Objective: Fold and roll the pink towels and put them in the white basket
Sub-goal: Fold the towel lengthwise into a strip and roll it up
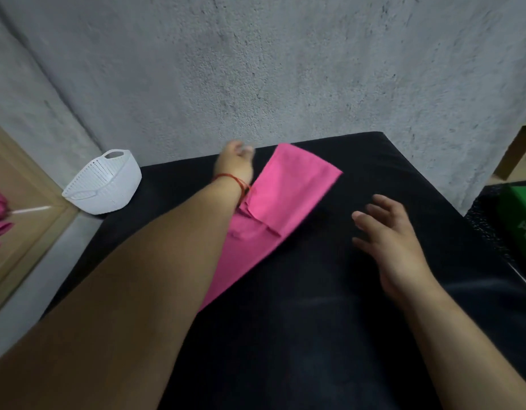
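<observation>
White perforated plastic basket sits at the far left corner of the black cloth-covered table; I can't see into it. Pink fabric towel, folded into a long strip, lies diagonally mid-table, its far end near the back edge. My left hand is just beside that end, too blurred to tell its fingers. My right hand hovers right of the strip, fingers spread loose over bare black surface.

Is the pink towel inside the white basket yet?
No, the pink towel lies spread out on the black table, well apart from the white basket at the table's far left corner.
</observation>
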A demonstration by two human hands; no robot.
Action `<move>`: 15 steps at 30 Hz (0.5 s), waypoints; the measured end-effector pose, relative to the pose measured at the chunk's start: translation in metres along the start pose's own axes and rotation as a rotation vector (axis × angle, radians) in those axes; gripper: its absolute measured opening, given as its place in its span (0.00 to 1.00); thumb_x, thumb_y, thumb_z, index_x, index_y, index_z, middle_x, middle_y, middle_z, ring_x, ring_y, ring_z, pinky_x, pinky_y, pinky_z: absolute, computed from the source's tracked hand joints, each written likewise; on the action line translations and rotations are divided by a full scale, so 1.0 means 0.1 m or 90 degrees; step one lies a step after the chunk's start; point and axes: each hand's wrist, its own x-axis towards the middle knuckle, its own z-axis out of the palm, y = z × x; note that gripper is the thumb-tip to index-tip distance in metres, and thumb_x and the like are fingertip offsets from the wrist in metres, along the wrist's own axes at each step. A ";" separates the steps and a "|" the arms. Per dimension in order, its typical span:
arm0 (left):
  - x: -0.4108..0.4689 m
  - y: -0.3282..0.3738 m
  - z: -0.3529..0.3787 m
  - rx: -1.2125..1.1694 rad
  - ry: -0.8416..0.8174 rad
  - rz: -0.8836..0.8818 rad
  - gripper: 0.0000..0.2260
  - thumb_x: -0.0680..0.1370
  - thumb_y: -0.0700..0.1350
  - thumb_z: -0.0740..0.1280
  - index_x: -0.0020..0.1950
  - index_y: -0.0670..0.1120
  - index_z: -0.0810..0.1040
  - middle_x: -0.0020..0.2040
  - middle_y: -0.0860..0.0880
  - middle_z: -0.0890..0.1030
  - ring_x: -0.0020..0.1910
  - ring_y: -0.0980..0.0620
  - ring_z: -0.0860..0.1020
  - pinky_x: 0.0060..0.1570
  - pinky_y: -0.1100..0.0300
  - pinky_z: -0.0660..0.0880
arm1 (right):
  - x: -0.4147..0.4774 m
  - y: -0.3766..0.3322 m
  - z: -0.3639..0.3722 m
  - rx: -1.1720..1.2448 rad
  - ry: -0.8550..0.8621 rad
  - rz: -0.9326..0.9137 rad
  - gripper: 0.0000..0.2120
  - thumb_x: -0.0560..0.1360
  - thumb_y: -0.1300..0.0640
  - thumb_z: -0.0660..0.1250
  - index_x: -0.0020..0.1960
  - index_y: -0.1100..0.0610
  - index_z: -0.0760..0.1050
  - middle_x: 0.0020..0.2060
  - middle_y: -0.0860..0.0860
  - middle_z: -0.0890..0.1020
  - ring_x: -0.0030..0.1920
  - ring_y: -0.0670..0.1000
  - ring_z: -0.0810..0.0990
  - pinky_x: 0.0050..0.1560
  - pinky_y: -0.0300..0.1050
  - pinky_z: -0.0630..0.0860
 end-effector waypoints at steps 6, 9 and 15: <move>-0.04 -0.69 -0.22 0.370 -0.193 -0.118 0.23 0.80 0.61 0.66 0.56 0.40 0.83 0.57 0.37 0.84 0.52 0.40 0.82 0.47 0.56 0.72 | 0.01 0.18 0.09 -0.110 -0.118 0.084 0.19 0.80 0.52 0.73 0.69 0.43 0.75 0.63 0.45 0.81 0.59 0.49 0.83 0.57 0.52 0.82; -0.17 -1.07 -0.48 0.419 -0.180 -0.209 0.43 0.70 0.74 0.64 0.70 0.41 0.77 0.66 0.38 0.80 0.61 0.38 0.80 0.58 0.51 0.77 | 0.01 0.22 0.10 -0.156 -0.148 0.075 0.18 0.80 0.50 0.73 0.69 0.41 0.75 0.62 0.43 0.81 0.59 0.47 0.83 0.60 0.53 0.82; -0.59 -1.38 -1.08 0.425 -0.187 -0.211 0.25 0.79 0.66 0.64 0.54 0.44 0.81 0.55 0.42 0.83 0.54 0.41 0.81 0.52 0.53 0.74 | 0.00 0.27 0.14 -0.279 -0.184 0.061 0.18 0.78 0.44 0.73 0.67 0.38 0.75 0.60 0.38 0.81 0.61 0.44 0.81 0.68 0.54 0.77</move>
